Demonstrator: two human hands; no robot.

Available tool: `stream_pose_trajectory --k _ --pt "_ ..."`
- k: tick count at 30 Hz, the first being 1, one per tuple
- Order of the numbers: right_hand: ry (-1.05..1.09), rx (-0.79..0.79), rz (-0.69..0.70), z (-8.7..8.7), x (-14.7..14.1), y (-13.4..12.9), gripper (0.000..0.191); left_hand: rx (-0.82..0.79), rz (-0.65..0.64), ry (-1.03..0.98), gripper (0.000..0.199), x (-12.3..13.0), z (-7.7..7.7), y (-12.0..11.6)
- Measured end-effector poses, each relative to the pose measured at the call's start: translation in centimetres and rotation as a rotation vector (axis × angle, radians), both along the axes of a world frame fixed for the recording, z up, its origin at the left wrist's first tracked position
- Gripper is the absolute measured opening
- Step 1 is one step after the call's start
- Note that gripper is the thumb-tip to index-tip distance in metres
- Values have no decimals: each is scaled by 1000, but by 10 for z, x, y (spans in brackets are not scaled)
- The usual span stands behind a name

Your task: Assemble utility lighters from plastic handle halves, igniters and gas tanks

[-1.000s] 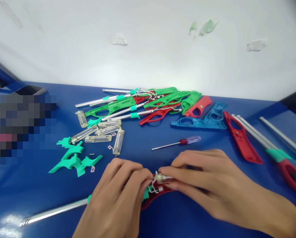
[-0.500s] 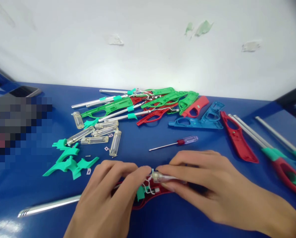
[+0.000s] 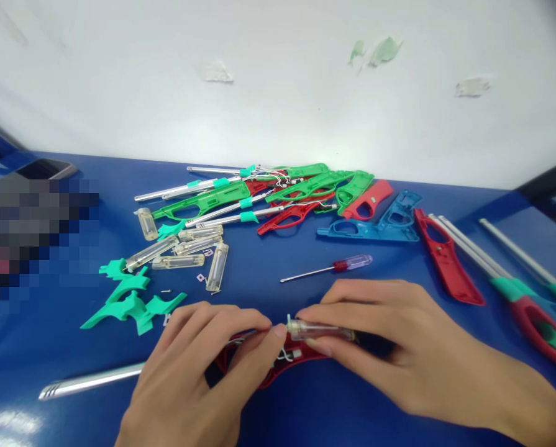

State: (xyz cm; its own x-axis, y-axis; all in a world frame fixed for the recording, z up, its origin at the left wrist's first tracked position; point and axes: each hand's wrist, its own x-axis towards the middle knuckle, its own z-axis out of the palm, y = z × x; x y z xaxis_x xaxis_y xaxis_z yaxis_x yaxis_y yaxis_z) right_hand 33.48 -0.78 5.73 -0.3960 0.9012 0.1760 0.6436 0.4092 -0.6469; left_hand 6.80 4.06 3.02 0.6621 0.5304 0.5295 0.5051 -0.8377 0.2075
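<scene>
In my right hand (image 3: 375, 341), between thumb and fingers, is a clear fuel cartridge (image 3: 322, 331) with a pale valve end pointing left. It lies over the right part of a red lighter shell half (image 3: 278, 371). My left hand (image 3: 203, 366) is closed over the shell's left part, thumb and index tips beside the cartridge's valve end. White wires and a small dark connector (image 3: 291, 355) show inside the shell. A silver metal tube (image 3: 91, 381) sticks out to the left from under my left hand. My left fingers hide much of the shell's inside.
A screwdriver (image 3: 350, 264) lies beyond my right hand. Loose cartridges (image 3: 177, 262) and green trigger parts (image 3: 131, 307) lie at the left. Shell halves (image 3: 371, 230) and metal tubes (image 3: 226, 220) are piled near the wall. Lighters (image 3: 543, 329) are at the right.
My left thumb and fingers have shifted over the shell and now cover the green part that showed inside. The metal tube has moved slightly up and right. The cartridge is more exposed in my right hand.
</scene>
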Motion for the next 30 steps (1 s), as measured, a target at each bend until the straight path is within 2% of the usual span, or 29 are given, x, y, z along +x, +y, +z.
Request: stream_pose_trajectory --k 3,7,13,17,19,23,30 --pt "-11 -5 6 0 0 1 19 -46 75 -40 21 7 3 -4" --pt "-20 -8 6 0 0 0 19 -54 103 -69 23 15 6 -7" --pt "-58 -16 8 2 0 -2 20 -41 130 -117 24 13 3 -13" --pt "-90 58 35 2 0 1 17 -50 187 -177 28 15 -1 -21" --pt "-132 95 26 1 1 2 16 -52 152 -142 23 15 -3 -21" --pt "-202 106 40 0 4 2 19 -29 59 -24 29 11 -8 -15" --pt "-270 172 75 -1 6 4 31 -44 32 -13 21 7 -8 -12"
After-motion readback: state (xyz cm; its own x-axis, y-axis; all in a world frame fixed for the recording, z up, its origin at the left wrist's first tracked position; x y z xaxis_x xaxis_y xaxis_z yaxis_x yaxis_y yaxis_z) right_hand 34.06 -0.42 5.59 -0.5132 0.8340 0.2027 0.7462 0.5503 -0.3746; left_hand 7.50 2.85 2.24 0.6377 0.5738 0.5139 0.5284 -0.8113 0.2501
